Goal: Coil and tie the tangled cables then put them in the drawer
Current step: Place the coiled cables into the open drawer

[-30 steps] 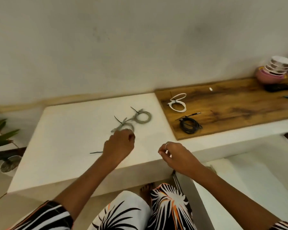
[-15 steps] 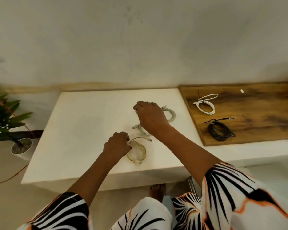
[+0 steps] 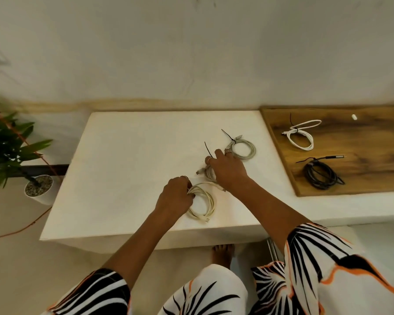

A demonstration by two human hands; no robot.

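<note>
On the white table point(image 3: 123, 167), my left hand point(image 3: 176, 197) grips the left side of a cream coiled cable point(image 3: 206, 204) lying near the front edge. My right hand point(image 3: 229, 172) reaches across and lies over a grey coiled cable point(image 3: 205, 175), most of it hidden under the palm. Its fingers curl at the base of that coil's black zip tie point(image 3: 208, 149). A second grey coil point(image 3: 245, 149), tied with a black zip tie, lies just behind my right fingertips. The drawer is not visible.
A wooden board point(image 3: 362, 144) on the right carries a tied white cable point(image 3: 301, 138) and a tied black cable point(image 3: 320, 178). A potted plant point(image 3: 38, 189) stands on the floor to the left, with an orange cord point(image 3: 21, 228) nearby. My bare foot point(image 3: 222, 255) is under the table's edge.
My right hand moved from the table's front edge up onto the grey coil. My left hand came back toward the front edge and now holds a cream coil. The view shifted left.
</note>
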